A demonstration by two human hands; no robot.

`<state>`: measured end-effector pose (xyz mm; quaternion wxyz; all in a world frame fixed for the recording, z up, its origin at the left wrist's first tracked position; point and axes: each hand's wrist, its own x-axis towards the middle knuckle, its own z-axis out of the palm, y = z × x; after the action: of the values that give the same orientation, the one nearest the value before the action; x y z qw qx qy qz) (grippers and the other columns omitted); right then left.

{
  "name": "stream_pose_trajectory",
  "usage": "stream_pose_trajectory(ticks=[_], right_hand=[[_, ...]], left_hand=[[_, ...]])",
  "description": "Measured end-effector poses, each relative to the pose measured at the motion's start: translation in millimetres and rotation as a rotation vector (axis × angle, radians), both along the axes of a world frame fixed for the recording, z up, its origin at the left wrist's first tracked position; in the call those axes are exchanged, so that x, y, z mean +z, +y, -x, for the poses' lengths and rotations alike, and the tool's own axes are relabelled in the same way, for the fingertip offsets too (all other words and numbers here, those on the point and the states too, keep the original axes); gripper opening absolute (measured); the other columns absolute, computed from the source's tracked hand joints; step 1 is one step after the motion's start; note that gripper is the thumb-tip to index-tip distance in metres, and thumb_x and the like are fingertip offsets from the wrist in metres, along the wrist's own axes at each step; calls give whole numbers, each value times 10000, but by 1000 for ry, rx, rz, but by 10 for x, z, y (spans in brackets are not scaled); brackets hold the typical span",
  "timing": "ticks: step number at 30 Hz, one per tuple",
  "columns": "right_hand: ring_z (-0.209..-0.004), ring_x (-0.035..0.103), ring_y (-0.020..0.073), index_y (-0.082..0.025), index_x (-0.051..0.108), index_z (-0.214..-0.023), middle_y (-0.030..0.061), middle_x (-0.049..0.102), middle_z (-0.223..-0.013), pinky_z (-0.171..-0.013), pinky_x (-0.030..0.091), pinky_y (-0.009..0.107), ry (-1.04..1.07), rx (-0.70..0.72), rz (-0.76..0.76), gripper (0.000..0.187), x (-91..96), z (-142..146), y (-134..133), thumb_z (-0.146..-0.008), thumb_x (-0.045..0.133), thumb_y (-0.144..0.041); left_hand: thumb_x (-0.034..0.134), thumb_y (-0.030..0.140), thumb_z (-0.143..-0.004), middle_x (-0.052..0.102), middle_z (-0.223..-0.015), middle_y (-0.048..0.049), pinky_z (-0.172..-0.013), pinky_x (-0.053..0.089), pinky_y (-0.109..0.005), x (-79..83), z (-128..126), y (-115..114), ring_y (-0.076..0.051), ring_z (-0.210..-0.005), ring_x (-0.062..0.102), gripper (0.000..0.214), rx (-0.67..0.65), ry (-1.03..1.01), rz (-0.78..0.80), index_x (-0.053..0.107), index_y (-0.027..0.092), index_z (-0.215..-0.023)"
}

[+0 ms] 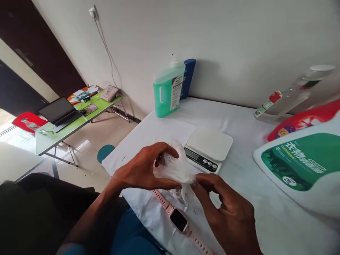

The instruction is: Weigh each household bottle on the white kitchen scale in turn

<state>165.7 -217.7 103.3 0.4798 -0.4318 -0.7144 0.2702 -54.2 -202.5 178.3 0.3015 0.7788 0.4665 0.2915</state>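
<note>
Both hands hold a crumpled, thin white plastic bag [175,166] above the white tabletop. My left hand [146,166] curls around its left side, thumb below and fingers above. With thumb and forefinger, my right hand [225,209] pinches the bag's right edge. Under the hands lies a pink smartwatch [179,220] with a dark screen, its strap stretched out flat. Just behind the bag stands a white kitchen scale [209,145] with a small display and several buttons. What the bag contains, if anything, I cannot make out.
At the back stand a green liquid bottle [168,92] and a blue bottle [188,78]. A large white detergent jug [300,166], a red bottle [308,120] and a clear plastic bottle [294,92] are at right. Left is a green table [63,132] with a laptop [61,113].
</note>
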Motion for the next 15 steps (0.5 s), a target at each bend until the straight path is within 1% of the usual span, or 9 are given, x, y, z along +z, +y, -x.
stream_pose_trajectory(ticks=[2, 3, 5, 6, 8, 11, 13, 14, 15], right_hand=[[-657, 653, 144, -247, 667, -949, -12, 674, -775, -625, 544, 230, 57, -72, 169, 74, -44, -75, -38, -965, 660, -319], [-669, 656, 146, -249, 669, -947, -8, 672, -782, -621, 545, 225, 97, -103, 239, 91, -68, -113, -61, -963, 665, -338], [-702, 658, 152, -254, 671, -949, 3, 664, -822, -619, 551, 220, 179, -135, 317, 101, -117, -209, -108, -957, 669, -355], [-730, 661, 158, -257, 671, -945, 14, 661, -859, -622, 557, 222, 209, -130, 321, 95, -137, -272, -128, -954, 667, -351], [-808, 675, 179, -260, 674, -923, 37, 658, -945, -642, 573, 230, 206, -69, 279, 63, -158, -424, -148, -940, 671, -321], [-911, 700, 209, -271, 689, -897, 59, 671, -1041, -682, 598, 241, 52, 61, 193, 51, -88, -641, -117, -931, 678, -307], [-983, 702, 239, -288, 695, -949, 71, 675, -1113, -727, 612, 276, -46, 58, 168, 120, 42, -687, -62, -947, 664, -404], [-993, 695, 251, -298, 689, -1007, 76, 674, -1141, -734, 613, 297, -82, 18, 153, 202, 125, -662, -29, -946, 655, -488], [-973, 689, 259, -306, 674, -1089, 83, 674, -1160, -722, 612, 313, -124, -17, 130, 324, 213, -603, 3, -924, 653, -584]], left_hand=[[837, 384, -783, 675, -964, -42, -667, 488, -257, -21, 35, 138, -112, -732, 561, 426, -19, -96, 94, 656, 170, -1103], [806, 374, -827, 665, -914, -27, -631, 475, -242, -39, 53, 193, -95, -688, 543, 369, -17, -142, 134, 665, 168, -1099], [744, 335, -896, 629, -804, 4, -569, 441, -219, -77, 88, 266, -73, -618, 509, 286, -12, -243, 180, 674, 172, -1121], [738, 324, -905, 611, -765, 14, -550, 426, -213, -90, 106, 282, -69, -596, 498, 275, -17, -294, 180, 680, 175, -1129], [765, 310, -887, 608, -749, 8, -539, 418, -211, -94, 137, 282, -67, -585, 500, 271, -41, -366, 146, 703, 172, -1112], [788, 277, -866, 636, -782, -25, -558, 435, -222, -39, 167, 229, -78, -609, 529, 224, -69, -391, 61, 738, 162, -1052], [775, 256, -876, 637, -761, -29, -566, 446, -232, 19, 168, 183, -88, -616, 537, 191, -78, -389, 23, 748, 166, -1042], [770, 248, -879, 641, -756, -30, -569, 452, -237, 48, 162, 161, -93, -620, 540, 176, -81, -388, 4, 750, 170, -1036], [771, 239, -878, 651, -763, -32, -572, 461, -241, 75, 150, 139, -96, -625, 544, 169, -83, -385, -16, 751, 173, -1032]])
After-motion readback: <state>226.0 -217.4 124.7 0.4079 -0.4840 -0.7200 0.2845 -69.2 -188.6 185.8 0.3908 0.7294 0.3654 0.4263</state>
